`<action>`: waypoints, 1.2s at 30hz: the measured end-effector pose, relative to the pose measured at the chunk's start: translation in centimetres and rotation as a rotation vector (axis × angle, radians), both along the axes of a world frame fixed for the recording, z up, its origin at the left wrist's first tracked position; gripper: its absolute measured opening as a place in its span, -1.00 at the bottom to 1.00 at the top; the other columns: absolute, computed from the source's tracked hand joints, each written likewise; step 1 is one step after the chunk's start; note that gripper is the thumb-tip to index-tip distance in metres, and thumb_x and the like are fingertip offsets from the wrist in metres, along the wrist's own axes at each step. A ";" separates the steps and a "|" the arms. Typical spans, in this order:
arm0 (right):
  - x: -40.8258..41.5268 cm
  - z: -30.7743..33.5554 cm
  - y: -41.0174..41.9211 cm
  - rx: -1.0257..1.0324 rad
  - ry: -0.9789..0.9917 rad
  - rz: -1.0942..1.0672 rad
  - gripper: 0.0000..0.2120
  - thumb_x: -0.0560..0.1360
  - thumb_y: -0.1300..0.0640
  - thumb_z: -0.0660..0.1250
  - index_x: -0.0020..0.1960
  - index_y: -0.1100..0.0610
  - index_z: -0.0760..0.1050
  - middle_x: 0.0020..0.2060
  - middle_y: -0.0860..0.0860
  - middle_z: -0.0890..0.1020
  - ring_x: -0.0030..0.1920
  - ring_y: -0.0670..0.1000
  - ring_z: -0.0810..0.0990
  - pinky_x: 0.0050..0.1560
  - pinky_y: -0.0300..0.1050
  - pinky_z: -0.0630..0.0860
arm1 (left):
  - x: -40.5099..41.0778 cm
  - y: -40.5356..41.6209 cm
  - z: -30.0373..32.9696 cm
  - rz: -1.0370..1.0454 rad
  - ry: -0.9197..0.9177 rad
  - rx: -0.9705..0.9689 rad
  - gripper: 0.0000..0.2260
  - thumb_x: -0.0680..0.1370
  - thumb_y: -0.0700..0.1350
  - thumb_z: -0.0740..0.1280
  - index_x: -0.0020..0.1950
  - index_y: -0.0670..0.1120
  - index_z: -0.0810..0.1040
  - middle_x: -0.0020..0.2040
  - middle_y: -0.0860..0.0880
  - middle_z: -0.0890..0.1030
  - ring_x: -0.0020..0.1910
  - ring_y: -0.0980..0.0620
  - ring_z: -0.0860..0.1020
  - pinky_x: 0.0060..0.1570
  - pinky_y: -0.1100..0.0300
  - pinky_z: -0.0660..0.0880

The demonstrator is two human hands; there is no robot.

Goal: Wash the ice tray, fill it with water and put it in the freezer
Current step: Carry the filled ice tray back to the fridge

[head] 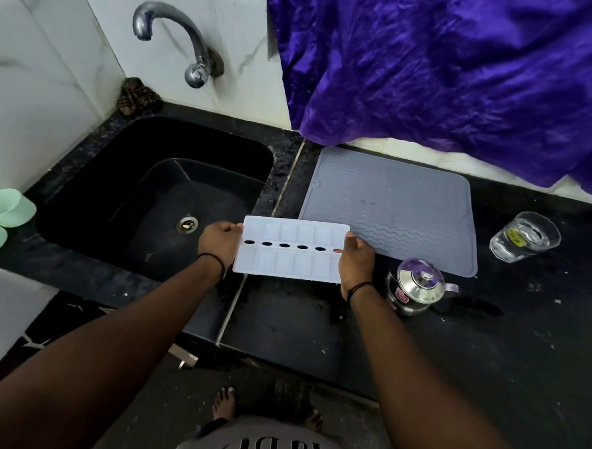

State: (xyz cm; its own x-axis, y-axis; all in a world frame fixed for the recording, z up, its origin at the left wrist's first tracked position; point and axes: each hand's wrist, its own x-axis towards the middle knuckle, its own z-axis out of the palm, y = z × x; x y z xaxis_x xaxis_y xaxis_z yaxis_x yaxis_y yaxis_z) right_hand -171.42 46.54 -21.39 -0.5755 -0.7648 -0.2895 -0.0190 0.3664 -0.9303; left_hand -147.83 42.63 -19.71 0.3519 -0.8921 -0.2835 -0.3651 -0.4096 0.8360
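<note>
the tray (291,250) is held level above the front edge of the table (317,321), between the sink (152,199) and the mat (391,208). its long axis runs left to right, and one short end is taken by each hand. the left hand (218,242) is closed on the left end, thumb on top and fingers curled beneath; the right hand (356,256) is closed on the right end in the same way. neither grip holds anything else. the sink lies to the left of the tray, nearer the left hand, and the tap (181,36) stands behind it on the wall, with no water seen running. the cells look empty, though this cannot be told for certain. a leftward carry toward the tap is judged to be the coming move.
</note>
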 end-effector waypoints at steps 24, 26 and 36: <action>6.3 3.8 -2.6 -0.021 0.015 0.208 -0.67 0.63 0.01 0.17 -0.20 0.15 0.53 -0.19 0.12 0.64 -0.07 0.24 0.64 0.02 0.18 0.59 | 5.2 4.4 4.6 0.196 0.446 0.058 -0.56 0.56 0.26 0.14 -0.10 -0.06 0.61 -0.33 -0.06 0.68 -0.40 -0.07 0.66 -0.48 0.10 0.55; 7.1 4.2 -2.6 -0.010 0.012 0.245 -0.67 0.63 0.00 0.17 -0.18 0.14 0.54 -0.15 0.17 0.68 -0.08 0.24 0.65 0.01 0.20 0.60 | 5.9 5.0 4.9 0.229 0.433 0.046 -0.55 0.56 0.26 0.15 -0.15 -0.05 0.61 -0.38 0.00 0.67 -0.41 -0.03 0.66 -0.45 0.12 0.55; 12.9 6.3 -1.1 -0.008 -0.027 0.394 -0.66 0.62 0.00 0.18 -0.04 0.21 0.61 -0.10 0.20 0.69 -0.09 0.23 0.67 0.00 0.22 0.62 | 11.1 8.7 5.4 0.371 0.379 -0.053 -0.61 0.58 0.19 0.18 -0.25 0.00 0.61 -0.43 0.12 0.65 -0.48 0.17 0.61 -0.52 0.34 0.45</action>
State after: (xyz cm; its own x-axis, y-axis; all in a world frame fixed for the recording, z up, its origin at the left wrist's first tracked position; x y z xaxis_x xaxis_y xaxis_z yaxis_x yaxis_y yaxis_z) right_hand -158.47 45.43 -15.06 -0.2293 -0.9280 -0.2938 -0.1319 0.3286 -0.9352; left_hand -136.77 51.37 -14.30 0.5285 -0.7436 -0.4096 0.1277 -0.4073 0.9043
